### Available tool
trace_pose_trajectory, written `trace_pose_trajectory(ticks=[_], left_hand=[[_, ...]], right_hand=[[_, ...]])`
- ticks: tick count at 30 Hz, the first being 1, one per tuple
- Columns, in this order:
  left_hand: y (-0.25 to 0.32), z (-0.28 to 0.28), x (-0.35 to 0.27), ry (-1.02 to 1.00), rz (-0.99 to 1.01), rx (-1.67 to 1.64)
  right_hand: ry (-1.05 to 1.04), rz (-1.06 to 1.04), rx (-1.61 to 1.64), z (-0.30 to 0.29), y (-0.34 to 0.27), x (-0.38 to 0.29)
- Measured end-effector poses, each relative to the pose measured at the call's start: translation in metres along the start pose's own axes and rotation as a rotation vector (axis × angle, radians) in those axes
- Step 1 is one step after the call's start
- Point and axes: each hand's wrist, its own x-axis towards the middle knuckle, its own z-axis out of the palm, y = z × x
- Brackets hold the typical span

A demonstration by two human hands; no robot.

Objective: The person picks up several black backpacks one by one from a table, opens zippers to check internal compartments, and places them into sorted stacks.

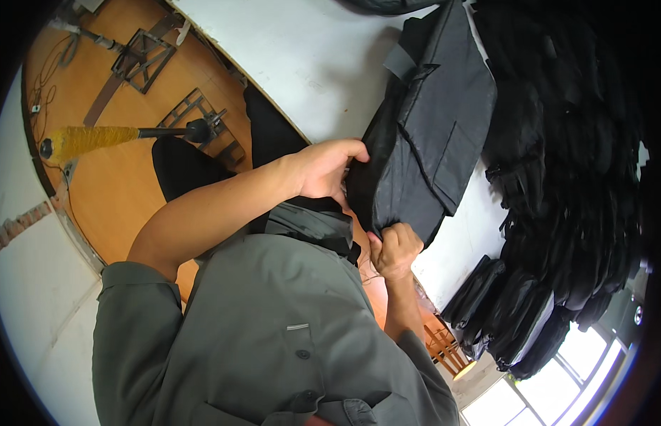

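A sewn black fabric piece (442,133), which looks like part of a bag, lies partly on the white tabletop and reaches over its near edge. It has raised seams, a slanted panel and a short strap tab near its far left side. My left hand (328,170) holds its left edge, with fingertips on the dark cloth; part of the grip is hidden. Closer to my body, my right hand (397,250) is closed around the near corner, its fingers curled over the fabric.
Black fabric items are heaped along the right side of the white table (309,58), with several folded ones (501,314) at the near end. Left, metal frames (144,58) and a yellow-wrapped rod (96,141) stand over the orange floor. A wooden stool (447,349) is below right.
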Motion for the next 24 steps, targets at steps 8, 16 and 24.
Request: trace_pose_trajectory(ticks=[8,16,24], left_hand=[[-0.003,-0.004,-0.001,-0.100,0.015,-0.021],[-0.008,0.007,0.006,-0.135,-0.008,0.008],[-0.009,0.013,0.002,-0.113,0.047,0.030]], right_hand=[[0.086,-0.015,0.060,0.007,0.011,-0.008],[0.109,-0.051,0.100,-0.001,0.020,-0.015],[0.120,-0.056,0.087,-0.001,0.022,-0.014]])
